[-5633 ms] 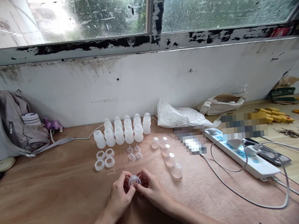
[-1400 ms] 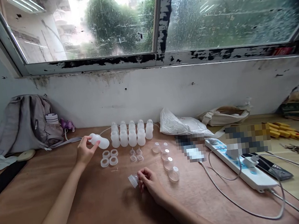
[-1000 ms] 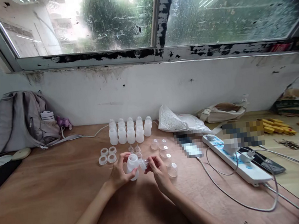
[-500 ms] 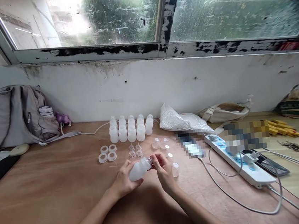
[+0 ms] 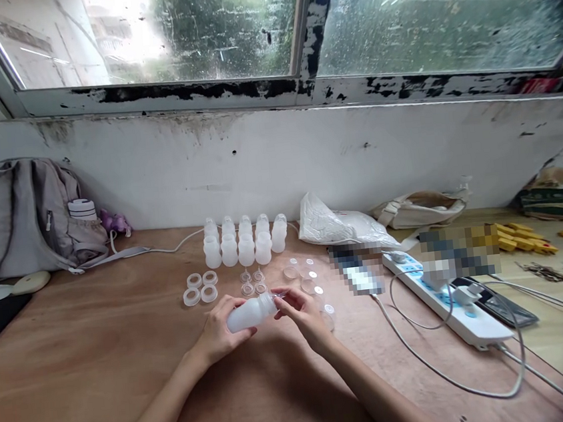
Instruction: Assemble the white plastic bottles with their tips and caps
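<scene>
My left hand (image 5: 218, 332) is wrapped round a frosted white baby bottle (image 5: 247, 315), tilted almost onto its side with the neck towards the right. At its mouth, the fingers of my right hand (image 5: 306, 312) pinch a small clear nipple (image 5: 277, 297), partly hidden by the fingertips. Beyond the hands lie several clear nipples (image 5: 260, 288). White screw rings (image 5: 192, 296) are grouped to the left of them. Several clear domed caps (image 5: 291, 274) and small white discs (image 5: 319, 290) lie just past my right hand.
Several frosted bottles (image 5: 245, 250) stand in rows towards the wall. A plastic bag (image 5: 330, 222) lies beside them. On the right are a phone (image 5: 361, 278), a power strip (image 5: 485, 330) and looping cables. A grey backpack (image 5: 24, 211) leans at the far left.
The held bottle has shifted left and tipped closer to level. My right hand has followed, its fingers still at the bottle's mouth. The whole view has shifted slightly.
</scene>
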Demonstrator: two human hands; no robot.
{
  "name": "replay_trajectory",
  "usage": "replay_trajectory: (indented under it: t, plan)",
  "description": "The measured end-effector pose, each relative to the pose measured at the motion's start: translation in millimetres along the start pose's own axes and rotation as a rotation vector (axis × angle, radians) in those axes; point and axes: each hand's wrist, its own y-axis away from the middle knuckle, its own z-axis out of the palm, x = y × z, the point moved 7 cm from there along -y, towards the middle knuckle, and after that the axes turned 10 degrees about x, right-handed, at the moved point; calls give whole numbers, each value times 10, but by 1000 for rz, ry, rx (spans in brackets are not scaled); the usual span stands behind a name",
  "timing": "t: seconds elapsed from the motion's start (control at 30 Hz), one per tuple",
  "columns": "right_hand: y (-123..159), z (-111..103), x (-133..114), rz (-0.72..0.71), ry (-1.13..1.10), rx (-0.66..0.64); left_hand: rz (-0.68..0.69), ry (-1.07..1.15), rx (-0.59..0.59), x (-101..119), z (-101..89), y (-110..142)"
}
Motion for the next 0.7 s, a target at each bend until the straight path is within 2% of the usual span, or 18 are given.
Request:
replay_trajectory:
  t: [0.23, 0.37, 0.53, 0.6, 0.7]
  plan:
    - [-12, 42, -50, 26, 11, -134, 22, -5, -13, -39, -34, -20]
    - [-17, 38, 6, 29, 95, -162, 127, -80, -19, -28, -41, 6]
    - [0, -19, 149, -4, 396, -105, 439, -234, 53, 96, -51, 100]
    - [14, -31, 110, -77, 502, -68, 504, -274, 85, 130, -53, 124]
    - [44, -52, -47, -206, 605, 24, 529, -307, 97, 144, -39, 129]
